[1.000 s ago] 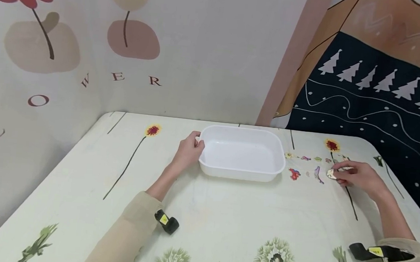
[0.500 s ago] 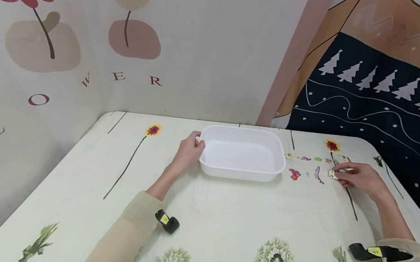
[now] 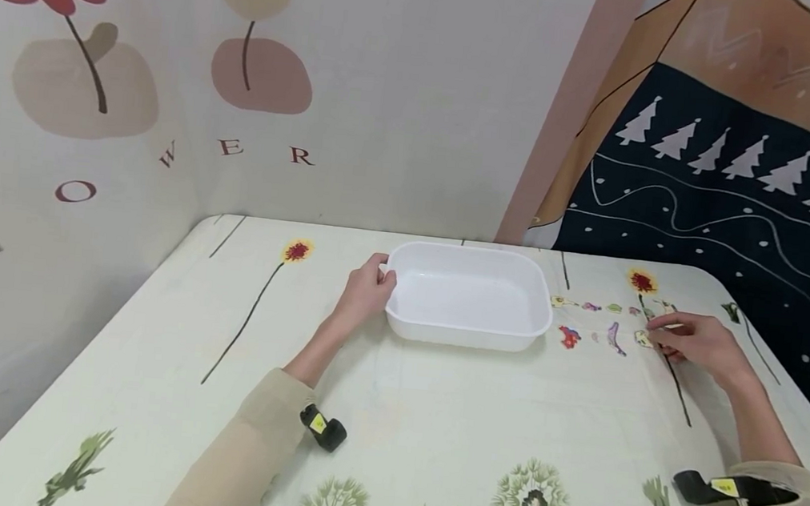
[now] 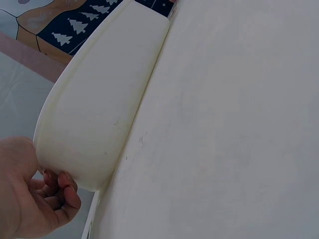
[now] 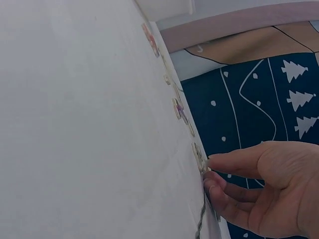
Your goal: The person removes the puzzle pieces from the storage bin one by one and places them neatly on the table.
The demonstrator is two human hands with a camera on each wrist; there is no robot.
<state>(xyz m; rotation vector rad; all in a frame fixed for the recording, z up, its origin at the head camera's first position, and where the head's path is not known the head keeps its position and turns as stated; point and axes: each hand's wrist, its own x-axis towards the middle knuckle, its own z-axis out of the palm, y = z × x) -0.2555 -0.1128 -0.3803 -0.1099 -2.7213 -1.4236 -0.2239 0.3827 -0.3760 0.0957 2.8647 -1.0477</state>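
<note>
A white plastic tub (image 3: 469, 297) stands at the far middle of the table. My left hand (image 3: 364, 286) grips its left end, thumb over the rim and the other fingers curled beneath it in the left wrist view. At the right, my right hand (image 3: 697, 343) is low over the table, thumb and fingertips right at a small flat pale cut-out (image 3: 642, 338). The right wrist view has this pale cut-out (image 5: 198, 157) on the cloth, just beyond the thumb tip. A purple long cut-out (image 3: 613, 338) and a red-and-blue one (image 3: 569, 337) lie to its left.
Behind these runs a back row of small flat cut-outs, among them a yellow one (image 3: 561, 302), a purple one (image 3: 591, 307) and a green one (image 3: 613, 308). A flower-printed cloth (image 3: 433, 424) covers the table. Printed curtains (image 3: 402, 124) hang close behind.
The pale cut-out was between my right thumb and fingers and now lies on the cloth at the fingertips. My left hand and the tub have stayed in place.
</note>
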